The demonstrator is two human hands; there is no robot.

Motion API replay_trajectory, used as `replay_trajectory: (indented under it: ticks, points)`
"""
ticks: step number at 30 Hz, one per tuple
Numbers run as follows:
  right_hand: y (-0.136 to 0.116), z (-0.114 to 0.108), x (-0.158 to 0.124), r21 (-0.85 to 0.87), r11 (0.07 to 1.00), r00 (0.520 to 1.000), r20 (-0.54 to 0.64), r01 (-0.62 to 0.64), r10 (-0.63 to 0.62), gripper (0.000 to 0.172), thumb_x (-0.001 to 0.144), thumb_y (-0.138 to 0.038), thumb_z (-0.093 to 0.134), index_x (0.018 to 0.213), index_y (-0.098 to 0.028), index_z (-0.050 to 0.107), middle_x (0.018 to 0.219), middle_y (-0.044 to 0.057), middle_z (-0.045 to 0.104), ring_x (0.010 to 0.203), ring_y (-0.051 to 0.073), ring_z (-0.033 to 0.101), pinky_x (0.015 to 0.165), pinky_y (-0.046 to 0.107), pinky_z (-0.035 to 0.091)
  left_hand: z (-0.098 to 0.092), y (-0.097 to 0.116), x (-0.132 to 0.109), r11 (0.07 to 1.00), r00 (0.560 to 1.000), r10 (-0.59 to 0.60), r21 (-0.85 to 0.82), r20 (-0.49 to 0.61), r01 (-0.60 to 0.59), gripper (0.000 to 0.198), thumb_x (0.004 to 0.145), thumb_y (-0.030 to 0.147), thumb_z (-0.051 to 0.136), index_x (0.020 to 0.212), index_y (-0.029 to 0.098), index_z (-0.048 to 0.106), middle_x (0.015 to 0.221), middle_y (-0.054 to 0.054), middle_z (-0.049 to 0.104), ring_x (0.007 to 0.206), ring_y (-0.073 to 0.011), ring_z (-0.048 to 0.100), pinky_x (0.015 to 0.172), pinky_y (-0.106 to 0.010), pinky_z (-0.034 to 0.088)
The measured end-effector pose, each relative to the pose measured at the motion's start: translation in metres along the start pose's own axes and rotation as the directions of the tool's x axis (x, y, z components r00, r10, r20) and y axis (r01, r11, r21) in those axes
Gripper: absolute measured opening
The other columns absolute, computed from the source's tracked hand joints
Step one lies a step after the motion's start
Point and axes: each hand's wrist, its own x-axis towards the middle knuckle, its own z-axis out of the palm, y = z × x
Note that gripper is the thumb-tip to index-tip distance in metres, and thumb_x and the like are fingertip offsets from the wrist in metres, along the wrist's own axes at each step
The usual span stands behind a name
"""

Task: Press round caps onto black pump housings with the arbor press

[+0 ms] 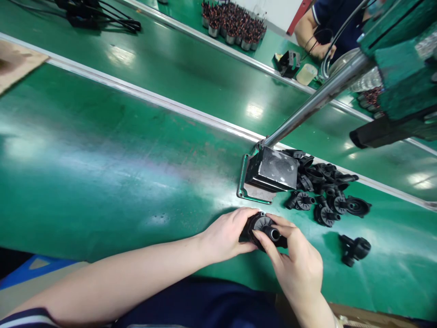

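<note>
Both my hands are closed round one black plastic pump housing [262,223], a round ribbed part with a short pipe stub facing up toward me. My left hand [225,233] grips its left side, thumb and fingers wrapped about the rim. From the right, my right hand [298,259] pinches it, with the thumb near the base of the stub and fingers on the far edge. Some of the part is covered by my fingers. Just beyond it stands a dark metal block [275,167] on a stand base. Another black housing [357,249] lies to the right.
A pile of black housings [327,180] lies right of the block. A slanted steel column [317,102] rises to a green machine head [403,77]. Metal rails [164,105] cross the bench. Beyond are copper-wired parts [235,27] and a co-worker's hand [322,50]. Cables [99,16] lie upper left.
</note>
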Motion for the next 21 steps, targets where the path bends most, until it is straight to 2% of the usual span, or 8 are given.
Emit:
replay_trajectory:
  ticks: [4, 7, 9, 12, 14, 17, 19, 21]
  points:
    - [0.002, 0.000, 0.000, 0.034, 0.999, 1.000, 0.006, 0.003, -0.003, 0.028, 0.076, -0.034, 0.067, 0.084, -0.011, 0.052, 0.104, -0.002, 0.063, 0.092, -0.003, 0.060, 0.078, 0.008, 0.045, -0.002, 0.001, 0.000, 1.000, 1.000, 0.004, 0.008, -0.009, -0.004, 0.070, 0.074, 0.028, 0.074, 0.132, 0.022, 0.034, 0.128, -0.012, 0.057, 0.115, -0.0278, 0.061, 0.098, -0.044, 0.053]
    - [0.002, 0.003, -0.002, 0.042, 0.999, 1.000, -0.013, 0.002, -0.002, 0.030, 0.076, -0.035, 0.067, 0.087, -0.011, 0.052, 0.104, -0.001, 0.062, 0.094, -0.002, 0.060, 0.079, 0.008, 0.047, -0.003, -0.003, -0.001, 0.994, 0.994, 0.104, 0.025, -0.016, -0.104, 0.072, 0.078, 0.029, 0.071, 0.137, 0.024, 0.030, 0.133, -0.012, 0.053, 0.122, -0.0258, 0.056, 0.102, -0.042, 0.050]
    - [0.001, 0.008, -0.004, 0.063, 0.998, 1.000, -0.025, 0.003, -0.002, 0.031, 0.076, -0.036, 0.067, 0.088, -0.011, 0.051, 0.104, 0.000, 0.062, 0.097, -0.001, 0.060, 0.081, 0.009, 0.048, -0.001, -0.007, -0.001, 0.981, 0.983, 0.185, 0.060, -0.010, -0.184, 0.065, 0.082, 0.029, 0.067, 0.137, 0.028, 0.033, 0.135, -0.011, 0.051, 0.126, -0.0238, 0.053, 0.103, -0.039, 0.049]
    - [0.004, 0.013, -0.007, 0.114, 0.993, 0.999, -0.042, -0.006, 0.011, 0.031, 0.077, -0.037, 0.064, 0.089, -0.012, 0.050, 0.101, 0.000, 0.061, 0.093, -0.001, 0.061, 0.078, 0.009, 0.050, 0.002, -0.010, 0.000, 0.971, 0.978, 0.209, 0.118, -0.006, -0.207, 0.058, 0.081, 0.028, 0.068, 0.133, 0.030, 0.041, 0.127, -0.009, 0.054, 0.117, -0.0221, 0.059, 0.096, -0.036, 0.053]
    - [0.013, 0.008, -0.002, 0.166, 0.986, 1.000, -0.001, 0.022, -0.022, 0.037, 0.077, -0.046, 0.060, 0.091, -0.013, 0.049, 0.097, -0.001, 0.062, 0.086, 0.000, 0.062, 0.071, 0.010, 0.052, -0.001, -0.005, 0.001, 0.967, 0.979, 0.204, 0.157, -0.010, -0.200, 0.060, 0.076, 0.028, 0.072, 0.130, 0.029, 0.044, 0.121, -0.008, 0.058, 0.108, -0.0222, 0.063, 0.089, -0.035, 0.056]
    - [0.040, -0.030, 0.025, 0.297, 0.954, 0.996, 0.064, 0.034, -0.056, 0.042, 0.080, -0.053, 0.054, 0.094, -0.014, 0.051, 0.101, 0.000, 0.062, 0.092, 0.001, 0.063, 0.074, 0.010, 0.056, -0.022, 0.017, 0.010, 0.951, 0.968, 0.248, 0.199, -0.043, -0.235, 0.066, 0.070, 0.029, 0.077, 0.128, 0.028, 0.047, 0.118, -0.008, 0.061, 0.105, -0.0224, 0.065, 0.089, -0.034, 0.056]
    - [0.062, -0.076, 0.055, 0.387, 0.920, 0.992, -0.081, -0.060, 0.099, 0.034, 0.086, -0.045, 0.050, 0.098, -0.013, 0.050, 0.108, 0.004, 0.060, 0.100, 0.002, 0.063, 0.082, 0.010, 0.057, -0.044, 0.039, 0.026, 0.935, 0.949, 0.307, 0.210, -0.076, -0.286, 0.066, 0.069, 0.029, 0.078, 0.128, 0.029, 0.048, 0.118, -0.006, 0.063, 0.107, -0.0211, 0.064, 0.092, -0.033, 0.054]
    - [0.081, -0.129, 0.093, 0.481, 0.870, 0.895, -0.333, -0.108, 0.296, 0.036, 0.090, -0.042, 0.041, 0.105, -0.010, 0.046, 0.118, 0.012, 0.053, 0.105, 0.006, 0.062, 0.081, 0.012, 0.056, -0.066, 0.059, 0.050, 0.928, 0.935, 0.331, 0.225, -0.130, -0.298, 0.062, 0.069, 0.031, 0.079, 0.125, 0.029, 0.051, 0.119, -0.005, 0.064, 0.109, -0.0205, 0.063, 0.096, -0.033, 0.051]
